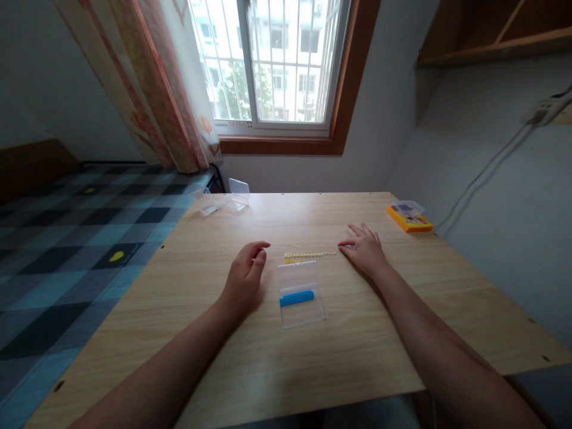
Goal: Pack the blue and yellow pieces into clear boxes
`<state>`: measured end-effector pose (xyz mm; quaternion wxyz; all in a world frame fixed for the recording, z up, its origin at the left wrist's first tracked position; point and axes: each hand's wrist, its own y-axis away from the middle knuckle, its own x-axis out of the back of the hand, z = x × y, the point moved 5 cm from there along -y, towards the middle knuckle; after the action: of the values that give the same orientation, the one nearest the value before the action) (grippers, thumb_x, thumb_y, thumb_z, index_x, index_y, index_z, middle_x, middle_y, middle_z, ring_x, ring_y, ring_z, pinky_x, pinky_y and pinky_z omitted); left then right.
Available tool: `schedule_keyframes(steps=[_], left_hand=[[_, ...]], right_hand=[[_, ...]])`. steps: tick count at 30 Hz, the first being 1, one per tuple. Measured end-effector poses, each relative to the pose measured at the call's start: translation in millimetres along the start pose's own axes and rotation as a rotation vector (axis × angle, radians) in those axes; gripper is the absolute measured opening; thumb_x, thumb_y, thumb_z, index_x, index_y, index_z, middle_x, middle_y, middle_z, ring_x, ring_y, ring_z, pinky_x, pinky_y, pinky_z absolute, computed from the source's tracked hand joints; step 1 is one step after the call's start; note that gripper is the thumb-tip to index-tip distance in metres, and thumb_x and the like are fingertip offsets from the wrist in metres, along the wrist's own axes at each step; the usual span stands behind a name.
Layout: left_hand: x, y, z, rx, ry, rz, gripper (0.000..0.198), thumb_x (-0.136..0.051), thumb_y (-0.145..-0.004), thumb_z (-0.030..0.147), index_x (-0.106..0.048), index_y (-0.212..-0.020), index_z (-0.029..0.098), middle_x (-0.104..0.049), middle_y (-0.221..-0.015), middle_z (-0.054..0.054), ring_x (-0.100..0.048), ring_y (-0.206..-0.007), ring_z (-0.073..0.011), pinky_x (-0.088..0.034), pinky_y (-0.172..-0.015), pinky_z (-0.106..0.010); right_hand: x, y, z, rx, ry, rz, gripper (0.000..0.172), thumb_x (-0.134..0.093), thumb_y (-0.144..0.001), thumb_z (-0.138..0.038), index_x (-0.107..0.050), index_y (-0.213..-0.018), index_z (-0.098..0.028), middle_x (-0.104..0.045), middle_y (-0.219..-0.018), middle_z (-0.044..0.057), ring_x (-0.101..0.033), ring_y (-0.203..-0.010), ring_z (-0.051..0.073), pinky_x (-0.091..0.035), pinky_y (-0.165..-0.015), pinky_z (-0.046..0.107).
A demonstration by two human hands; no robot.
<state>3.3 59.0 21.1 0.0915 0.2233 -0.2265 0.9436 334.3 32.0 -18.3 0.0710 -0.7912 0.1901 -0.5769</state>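
Observation:
My right hand (pixel 365 251) is at the right end of a row of small pale yellow pieces (pixel 310 255). Its thumb and forefinger are pinched together while the other fingers spread; a speck of blue shows by them, too small to name. Left of the row, my left hand (pixel 245 275) hovers or rests with loosely bent fingers, the forefinger stretched out, and nothing visible in it. Between my forearms lies an opened clear plastic case (pixel 304 319) with a ridged blue strip (pixel 297 298) in it. A brighter yellow strip (pixel 292 261) shows behind the case's far edge.
Two clear plastic boxes, one an open case (pixel 239 192), stand at the table's far left corner. An orange box (pixel 409 219) with a clear lid sits near the right edge. A checked bed (pixel 89 238) adjoins the wooden table (pixel 290 363) on the left.

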Motion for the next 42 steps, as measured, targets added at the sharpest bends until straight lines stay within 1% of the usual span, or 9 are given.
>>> schedule_keyframes(steps=[3,5,8,10,15,19,25,36,42], left_hand=[[-2.9,1,-2,0.017,-0.015,-0.080,0.041,-0.042,-0.098,0.047,-0.068,-0.108,0.018,-0.063,-0.080,-0.003,-0.058,-0.074,-0.0196,-0.049,-0.067,-0.031],[-3.5,2,-1,-0.005,-0.040,-0.135,0.043,-0.040,-0.099,0.050,-0.068,-0.105,0.017,-0.057,-0.070,0.000,-0.055,-0.067,-0.0185,-0.045,-0.064,-0.031],[-4.2,3,2,-0.049,-0.061,-0.213,0.048,-0.037,-0.100,0.054,-0.068,-0.103,0.017,-0.058,-0.069,0.000,-0.056,-0.068,-0.0190,-0.044,-0.066,-0.031],[-5.6,3,3,-0.082,-0.061,-0.269,0.051,-0.035,-0.101,0.056,-0.068,-0.104,0.017,-0.062,-0.074,-0.001,-0.058,-0.072,-0.0199,-0.044,-0.069,-0.032],[-12.8,6,3,-0.158,-0.046,-0.426,0.054,-0.037,-0.100,0.059,-0.066,-0.108,0.016,-0.061,-0.071,0.001,-0.056,-0.067,-0.0182,-0.040,-0.066,-0.030],[-20.8,9,4,-0.175,-0.054,-0.543,0.046,-0.048,-0.096,0.057,-0.066,-0.105,0.015,-0.060,-0.070,0.001,-0.052,-0.063,-0.0161,-0.037,-0.061,-0.028],[-26.8,12,5,-0.211,-0.155,-0.569,0.024,-0.059,-0.091,0.036,-0.062,-0.076,0.017,-0.054,-0.064,0.003,-0.047,-0.059,-0.0125,-0.032,-0.057,-0.025],[-30.7,13,7,-0.268,-0.154,-0.579,0.015,-0.059,-0.088,0.022,-0.071,-0.079,0.018,-0.060,-0.065,0.002,-0.051,-0.060,-0.0116,-0.034,-0.059,-0.024],[-30.2,13,7,-0.260,-0.161,-0.574,0.014,-0.060,-0.087,0.021,-0.072,-0.080,0.018,-0.062,-0.066,0.001,-0.053,-0.062,-0.0120,-0.036,-0.060,-0.023]], right_hand=[[21,1,-9,0.075,-0.107,0.110,0.016,-0.069,-0.089,-0.028,-0.084,-0.091,-0.022,-0.070,-0.130,0.013,-0.056,-0.127,0.033,-0.038,-0.111,0.053],[39,5,-19,0.140,-0.183,0.139,0.020,-0.065,-0.093,-0.029,-0.083,-0.095,-0.020,-0.077,-0.107,0.012,-0.065,-0.106,0.026,-0.047,-0.099,0.042],[67,20,-44,0.307,-0.325,0.126,0.023,-0.063,-0.097,-0.033,-0.081,-0.100,-0.019,-0.075,-0.084,0.007,-0.064,-0.075,0.019,-0.050,-0.075,0.032],[79,34,-67,0.450,-0.426,0.028,0.023,-0.063,-0.097,-0.034,-0.081,-0.100,-0.020,-0.072,-0.079,0.004,-0.060,-0.066,0.015,-0.046,-0.065,0.028],[70,69,-116,0.669,-0.433,-0.405,0.021,-0.062,-0.100,-0.029,-0.081,-0.102,-0.023,-0.072,-0.080,0.002,-0.061,-0.067,0.011,-0.042,-0.064,0.024],[46,81,-128,0.724,-0.277,-0.596,0.022,-0.060,-0.099,-0.023,-0.082,-0.100,-0.025,-0.074,-0.081,0.002,-0.063,-0.069,0.012,-0.040,-0.066,0.024],[36,84,-128,0.711,-0.200,-0.640,0.023,-0.059,-0.099,-0.023,-0.081,-0.097,-0.024,-0.076,-0.085,0.002,-0.064,-0.071,0.013,-0.038,-0.066,0.025],[30,89,-140,0.724,-0.094,-0.649,0.018,-0.062,-0.094,-0.020,-0.079,-0.087,-0.024,-0.075,-0.083,0.001,-0.062,-0.070,0.013,-0.033,-0.064,0.026],[43,87,-134,0.706,-0.139,-0.626,0.023,-0.058,-0.097,-0.020,-0.081,-0.097,-0.025,-0.075,-0.084,0.002,-0.062,-0.070,0.012,-0.035,-0.066,0.026]])
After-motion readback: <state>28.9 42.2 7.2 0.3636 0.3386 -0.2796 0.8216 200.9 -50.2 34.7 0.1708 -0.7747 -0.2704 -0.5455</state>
